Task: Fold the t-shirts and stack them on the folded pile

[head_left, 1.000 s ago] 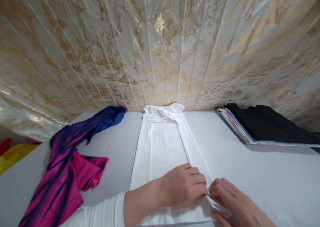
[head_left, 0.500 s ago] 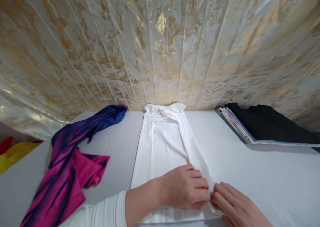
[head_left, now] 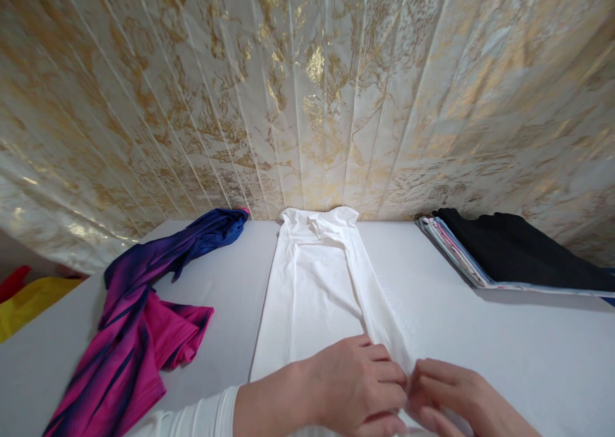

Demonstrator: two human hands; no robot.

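A white garment (head_left: pixel 321 283), its kind not clear, lies lengthwise on the table with its sides folded in. My left hand (head_left: pixel 358 386) rests over its near right part. The fingers of that hand are curled down onto the cloth along the right edge. Close beside it, my right hand (head_left: pixel 456 392) bends its fingers around the same edge, and its thumb shows lower down. Both hands nearly meet. Their fingertips and the pinched cloth are partly hidden and slightly blurred.
A crumpled pink, purple and navy garment (head_left: pixel 129 334) lies on the left of the white-covered table (head_left: pixel 230 302). At the right sits a stack of folded clothes with a black garment (head_left: pixel 519 248) on top. Yellow cloth (head_left: pixel 36 296) is at the far left. A gold-patterned curtain (head_left: pixel 312 104) hangs behind.
The view has tilted up a little, so everything sits lower. My right hand has turned slightly, showing its thumb below the fingers. The white garment keeps its shape.
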